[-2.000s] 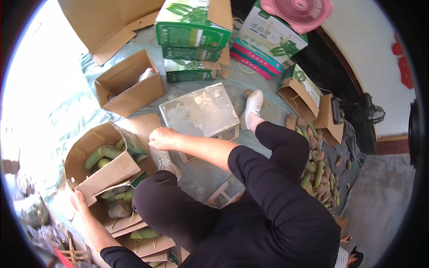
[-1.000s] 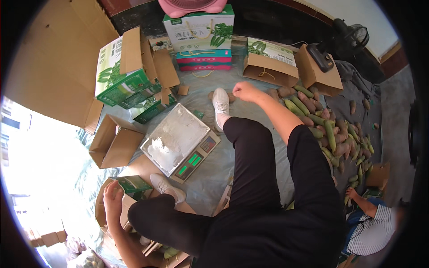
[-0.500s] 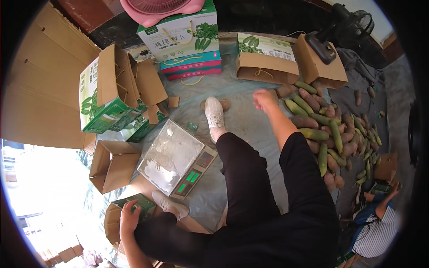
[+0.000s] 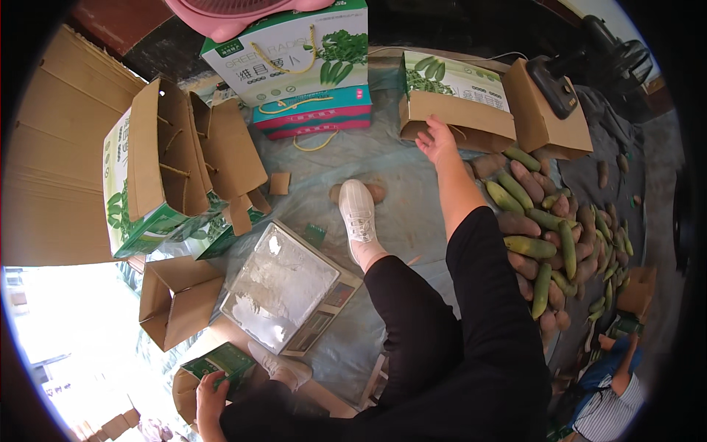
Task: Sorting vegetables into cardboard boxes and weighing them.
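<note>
My right hand (image 4: 440, 141) reaches to the front flap of an open cardboard carton (image 4: 460, 114) printed with green radishes, which lies on its side. Its fingers are apart and overlap the flap; whether they touch it I cannot tell. At the lower left, my left hand (image 4: 212, 395) hangs with loosely bent fingers beside a small green-sided carton (image 4: 219, 366), holding nothing I can see. A digital scale (image 4: 276, 287) with a dusty metal plate lies between my feet, carrying no goods.
Long green radishes (image 4: 520, 247) and reddish-brown roots (image 4: 526, 177) are heaped at the right. Open cartons (image 4: 166, 166) stand at the left. A pink fan (image 4: 228, 18) tops stacked gift boxes (image 4: 294, 70). A black fan (image 4: 556, 88) rests on another carton. A co-worker (image 4: 607, 401) is at the lower right.
My right hand has moved forward from beside the root heap to the carton's flap. My left hand has dropped slightly beside the small carton. The whole view has shifted a little.
</note>
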The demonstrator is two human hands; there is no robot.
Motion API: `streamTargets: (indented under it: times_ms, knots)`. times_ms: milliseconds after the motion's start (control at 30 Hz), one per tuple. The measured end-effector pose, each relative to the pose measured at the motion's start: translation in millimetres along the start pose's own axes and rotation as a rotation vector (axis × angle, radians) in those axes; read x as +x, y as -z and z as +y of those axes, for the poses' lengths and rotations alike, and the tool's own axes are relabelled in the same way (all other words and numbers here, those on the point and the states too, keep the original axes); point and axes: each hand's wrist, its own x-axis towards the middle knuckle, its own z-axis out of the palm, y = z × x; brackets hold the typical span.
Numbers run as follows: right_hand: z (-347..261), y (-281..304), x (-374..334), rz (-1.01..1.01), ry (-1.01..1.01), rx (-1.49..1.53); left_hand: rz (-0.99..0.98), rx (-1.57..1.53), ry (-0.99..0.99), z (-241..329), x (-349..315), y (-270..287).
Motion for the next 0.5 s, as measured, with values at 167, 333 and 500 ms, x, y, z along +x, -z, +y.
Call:
streamTargets:
  times_ms: [167,333,500]
  knots:
    - [2.4,-3.8,22.8,0.008,-0.015,0.143,0.005,-0.001,-0.025,7.6,4.6,1.9]
    - [-7.0,-5.3,32.5,-0.043,0.129,0.217,-0.013,-0.067,-0.048,6.6,10.9,0.1]
    - [-50.1,-15.1,6.5,0.178,0.167,0.241,0.015,-0.048,-0.074,8.6,3.0,1.9]
